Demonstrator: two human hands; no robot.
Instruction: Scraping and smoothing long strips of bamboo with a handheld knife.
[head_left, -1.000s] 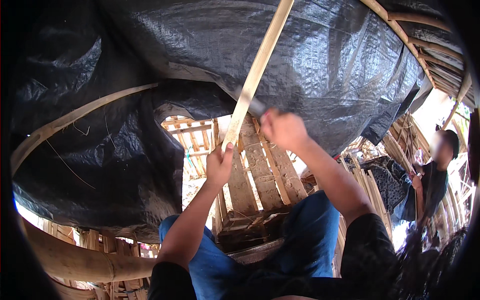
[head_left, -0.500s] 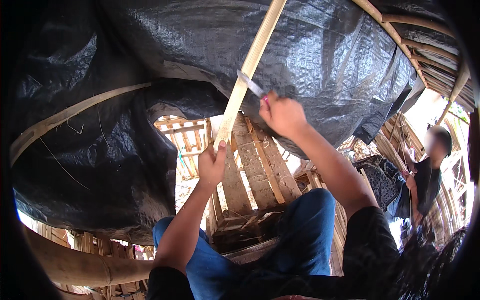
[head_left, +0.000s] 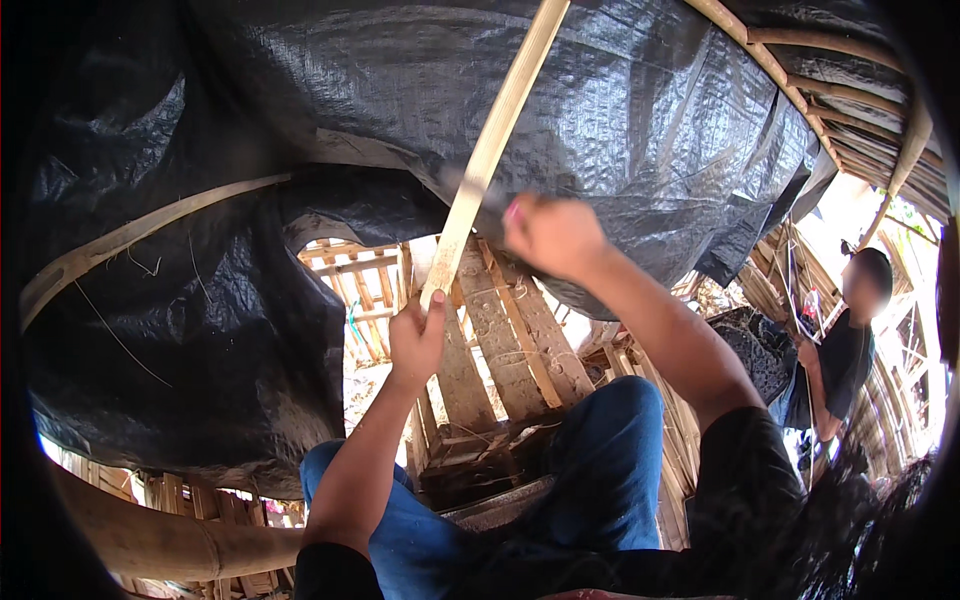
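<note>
Left grip (head_left: 415,340) clamps bamboo strip (head_left: 490,150); right grip (head_left: 550,232) closed on blade handle.

Bamboo strip (head_left: 488,150) – pale, smooth; tarp (head_left: 640,120) – black woven plastic, faintly glossy.

- Left hand (head_left: 415,340) closed around the lower end of a pale bamboo strip (head_left: 495,135); strip runs up and to the right, out past the top edge.
- Right hand (head_left: 548,232) fisted just right of the strip, gripping a knife (head_left: 478,192) whose blade meets the strip; motion-blurred.
- Black plastic sheeting (head_left: 640,120) spans overhead, crossed by a curved bamboo slat (head_left: 150,228).
- Blue-trousered knees (head_left: 610,440) below the hands, over a slatted bamboo floor (head_left: 500,340).
- Thick bamboo pole (head_left: 170,540) lower left.
- Another person in dark shirt (head_left: 845,355) at right, well apart.
</note>
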